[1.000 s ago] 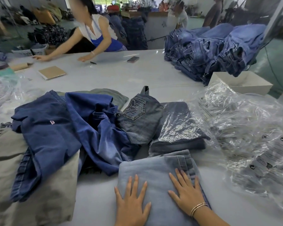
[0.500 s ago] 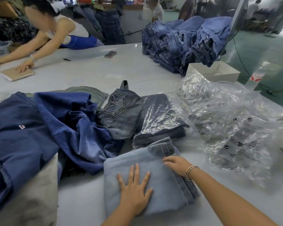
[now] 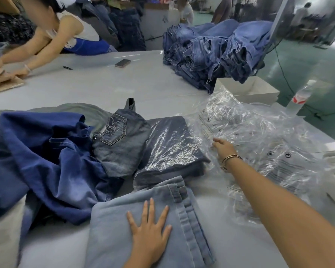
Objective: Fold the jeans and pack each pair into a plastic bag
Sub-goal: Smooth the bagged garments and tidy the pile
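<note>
Our left hand (image 3: pixel 150 229) presses flat, fingers spread, on the folded light jeans (image 3: pixel 143 225) at the tabletop's near edge. Our right hand (image 3: pixel 222 147), grip open, reaches the plastic bags (image 3: pixel 259 136); slippery, they may come up several together.

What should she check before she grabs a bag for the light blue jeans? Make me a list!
1. Folded light blue jeans lie flat on the grey table: ok.
2. Left hand presses them flat, fingers spread: ok.
3. Right hand is at the pile of clear plastic bags, holding nothing: ok.
4. One single bag is separated from the pile: cannot tell.
5. Bag mouth is turned towards the jeans: cannot tell.
6. Bagged dark jeans lie clear of the light pair: not ok, the light pair's edge overlaps them.
</note>
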`<action>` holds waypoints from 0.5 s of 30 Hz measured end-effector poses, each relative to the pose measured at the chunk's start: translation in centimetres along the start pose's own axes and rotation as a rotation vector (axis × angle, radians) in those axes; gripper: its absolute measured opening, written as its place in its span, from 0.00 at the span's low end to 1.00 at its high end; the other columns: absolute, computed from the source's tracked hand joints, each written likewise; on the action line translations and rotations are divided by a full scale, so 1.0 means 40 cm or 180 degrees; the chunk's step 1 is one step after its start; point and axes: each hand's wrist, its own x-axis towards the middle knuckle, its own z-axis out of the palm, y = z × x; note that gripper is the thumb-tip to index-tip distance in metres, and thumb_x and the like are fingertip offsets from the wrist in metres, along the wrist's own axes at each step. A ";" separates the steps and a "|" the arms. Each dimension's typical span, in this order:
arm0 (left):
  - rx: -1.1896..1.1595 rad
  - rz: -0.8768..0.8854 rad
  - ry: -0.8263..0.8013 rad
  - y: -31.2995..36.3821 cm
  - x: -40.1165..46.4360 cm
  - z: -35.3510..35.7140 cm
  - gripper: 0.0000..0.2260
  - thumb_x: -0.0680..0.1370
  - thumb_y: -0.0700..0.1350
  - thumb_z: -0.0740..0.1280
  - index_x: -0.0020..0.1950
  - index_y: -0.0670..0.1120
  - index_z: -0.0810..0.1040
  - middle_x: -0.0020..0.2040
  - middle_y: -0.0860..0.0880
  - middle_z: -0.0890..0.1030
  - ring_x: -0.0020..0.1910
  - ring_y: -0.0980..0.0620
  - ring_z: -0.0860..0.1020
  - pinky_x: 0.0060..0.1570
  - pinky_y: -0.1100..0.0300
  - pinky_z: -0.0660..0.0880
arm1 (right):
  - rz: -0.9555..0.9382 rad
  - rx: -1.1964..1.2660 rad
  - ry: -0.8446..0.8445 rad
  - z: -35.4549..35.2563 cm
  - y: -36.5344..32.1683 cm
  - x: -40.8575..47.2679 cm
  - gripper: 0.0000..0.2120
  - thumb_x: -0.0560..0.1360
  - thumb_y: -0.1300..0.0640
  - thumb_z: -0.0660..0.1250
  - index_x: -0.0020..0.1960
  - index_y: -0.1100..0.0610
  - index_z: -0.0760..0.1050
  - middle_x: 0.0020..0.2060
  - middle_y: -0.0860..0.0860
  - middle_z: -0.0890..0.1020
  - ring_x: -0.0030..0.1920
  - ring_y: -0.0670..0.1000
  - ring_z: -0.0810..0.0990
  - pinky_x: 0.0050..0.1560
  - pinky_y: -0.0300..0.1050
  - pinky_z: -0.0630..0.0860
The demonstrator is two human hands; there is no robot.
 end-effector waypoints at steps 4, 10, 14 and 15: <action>0.0053 -0.0141 0.0038 0.010 0.032 0.033 0.30 0.80 0.62 0.39 0.63 0.58 0.78 0.67 0.41 0.74 0.77 0.51 0.40 0.62 0.27 0.50 | 0.0223 0.0017 -0.0052 0.013 0.005 0.075 0.16 0.77 0.63 0.63 0.64 0.61 0.75 0.62 0.56 0.77 0.62 0.56 0.75 0.56 0.42 0.68; 0.0116 -0.0149 0.0181 0.025 0.057 0.052 0.23 0.72 0.61 0.56 0.62 0.59 0.79 0.70 0.41 0.70 0.78 0.51 0.42 0.62 0.27 0.51 | 0.0769 0.0663 -0.0010 0.030 0.022 0.137 0.17 0.77 0.64 0.63 0.65 0.63 0.73 0.65 0.59 0.75 0.66 0.60 0.71 0.64 0.52 0.69; 0.0258 -0.0040 0.0252 0.026 0.058 0.057 0.24 0.71 0.62 0.57 0.63 0.59 0.78 0.74 0.42 0.61 0.78 0.49 0.47 0.62 0.27 0.53 | 0.1048 0.1211 -0.0116 0.040 0.004 0.140 0.21 0.77 0.63 0.64 0.68 0.66 0.67 0.67 0.60 0.71 0.67 0.59 0.68 0.61 0.50 0.67; 0.0291 -0.0031 0.0238 0.026 0.059 0.056 0.24 0.71 0.62 0.56 0.63 0.60 0.78 0.73 0.42 0.64 0.76 0.48 0.51 0.62 0.27 0.54 | 0.1010 0.1290 -0.0076 0.043 -0.003 0.141 0.21 0.77 0.62 0.64 0.68 0.65 0.67 0.67 0.59 0.71 0.66 0.59 0.69 0.60 0.50 0.68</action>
